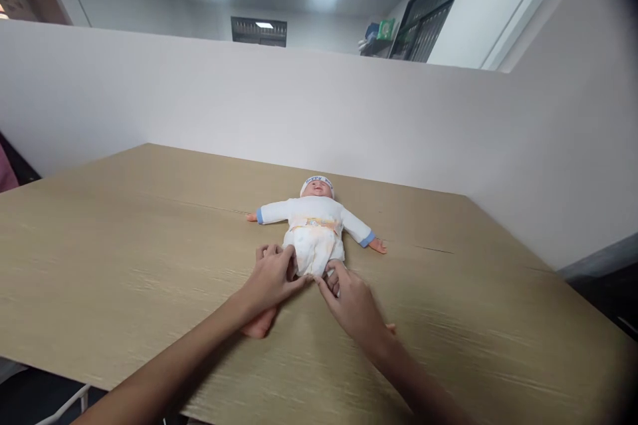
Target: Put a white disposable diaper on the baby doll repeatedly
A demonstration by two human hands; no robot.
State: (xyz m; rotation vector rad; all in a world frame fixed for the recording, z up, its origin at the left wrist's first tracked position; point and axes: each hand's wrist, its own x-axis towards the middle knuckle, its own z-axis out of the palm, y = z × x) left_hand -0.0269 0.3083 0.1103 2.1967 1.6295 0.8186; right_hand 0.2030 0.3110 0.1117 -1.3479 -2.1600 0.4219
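A baby doll [315,220] in a white top, white cap and a diaper [314,252] lies on its back on a wooden table [149,232], arms spread, head pointing away from me. My left hand [272,277] rests over the doll's left-side leg, fingers curled onto the lower edge of the diaper. My right hand [349,302] covers the other leg, its fingers pinching the diaper's bottom edge. One bare doll foot [258,327] shows under my left wrist.
White partition walls [199,99] close off the far and right sides of the table. A dark chair or person's sleeve [7,172] shows at the far left edge. Ceiling lights and a window are beyond the partition.
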